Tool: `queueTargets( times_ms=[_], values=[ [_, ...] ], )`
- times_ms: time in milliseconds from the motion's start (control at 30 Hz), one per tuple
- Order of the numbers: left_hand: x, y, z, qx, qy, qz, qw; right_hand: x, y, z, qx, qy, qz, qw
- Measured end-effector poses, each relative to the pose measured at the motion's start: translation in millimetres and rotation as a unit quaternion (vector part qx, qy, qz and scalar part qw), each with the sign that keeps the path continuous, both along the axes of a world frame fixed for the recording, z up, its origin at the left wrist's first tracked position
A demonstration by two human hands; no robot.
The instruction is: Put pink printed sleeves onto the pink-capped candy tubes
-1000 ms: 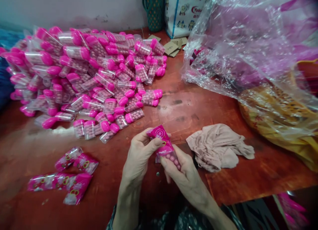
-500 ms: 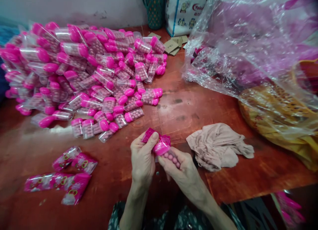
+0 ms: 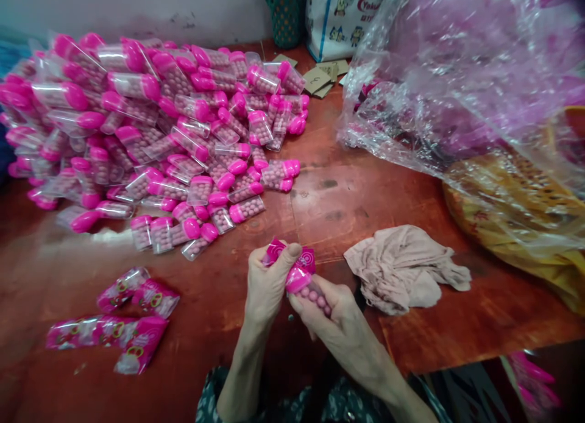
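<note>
Both my hands meet over the near middle of a red-brown table. My right hand grips a clear candy tube with a pink cap and pink balls inside. My left hand pinches a pink printed wrapper that sits over the tube's capped end, thumb pressed on top. A big heap of similar pink-capped tubes lies at the far left. Several wrapped tubes lie at the near left.
A crumpled beige cloth lies just right of my hands. A large clear plastic bag with pink contents fills the right, over a yellow woven basket. Printed bags and cardboard scraps stand at the back wall.
The wrapper, held flat and higher a second ago, has been drawn down and folded around the tube's cap. My left thumb has shifted onto its top.
</note>
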State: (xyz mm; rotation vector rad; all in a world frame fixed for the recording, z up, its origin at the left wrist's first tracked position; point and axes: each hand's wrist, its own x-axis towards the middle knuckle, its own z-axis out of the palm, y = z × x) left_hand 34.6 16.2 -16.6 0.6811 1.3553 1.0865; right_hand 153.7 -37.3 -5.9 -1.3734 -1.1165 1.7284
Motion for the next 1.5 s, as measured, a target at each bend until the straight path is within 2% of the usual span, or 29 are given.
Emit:
queueTargets(
  times_ms=[133, 267, 467, 567, 633, 733, 800, 933, 1033, 1100, 1167, 1267, 1400, 1500],
  values=[
    [6.5, -2.7, 10.7, -0.013, -0.027, 0.011, 0.999, -2.0, -11.0, 0.0, 0.018, -0.04, -0.006, 0.999],
    [8.5, -10.6, 17.4, -0.037, -0.013, 0.008, 0.999, -7.7, -18.7, 1.8, 0.027, -0.059, -0.027, 0.998],
    [0.2, -12.4, 6.7, -0.003, 0.017, 0.028, 0.999, -15.8, -7.6, -1.0, 0.044, -0.016, -0.029, 0.998],
    [0.6, -8.3, 3.9, -0.001, -0.025, 0.051, 0.998, -18.9, 5.0, -2.1, 0.038, 0.016, -0.014, 0.999],
    [3.7, -6.9, 5.4, 0.0, -0.085, 0.063, 0.994, -20.0, 11.0, -2.1, 0.027, 0.039, -0.029, 0.998],
    [7.5, -9.4, 10.0, 0.003, -0.161, 0.022, 0.987, -19.9, 12.6, -1.2, 0.008, 0.062, -0.094, 0.994],
    [7.4, -14.1, 12.7, -0.014, -0.171, -0.027, 0.985, -19.1, 9.4, 0.0, -0.009, 0.062, -0.118, 0.991],
    [6.0, -25.0, 14.8, -0.067, -0.172, -0.095, 0.978, -17.8, 1.6, 1.7, -0.018, 0.042, -0.098, 0.994],
    [7.5, -28.5, 14.0, -0.068, -0.17, -0.074, 0.98, -15.5, -0.5, 0.2, 0.048, -0.026, -0.087, 0.995],
    [7.8, -28.2, 12.7, -0.04, -0.17, -0.043, 0.984, -12.4, 0.1, -1.9, 0.149, -0.119, -0.105, 0.976],
    [6.2, -27.1, 11.5, -0.011, -0.165, -0.022, 0.986, -8.4, 2.0, -4.1, 0.259, -0.217, -0.148, 0.93],
    [1.8, -26.6, 11.6, -0.017, -0.148, -0.054, 0.987, -3.1, 6.6, -6.8, 0.359, -0.304, -0.178, 0.864],
    [-1.5, -28.8, 14.3, -0.037, -0.093, -0.124, 0.987, -0.7, 12.4, -9.4, 0.452, -0.341, -0.108, 0.817],
    [-2.0, -29.5, 16.8, -0.023, -0.024, -0.143, 0.989, -0.9, 14.2, -9.2, 0.465, -0.396, -0.036, 0.791]
  ],
)
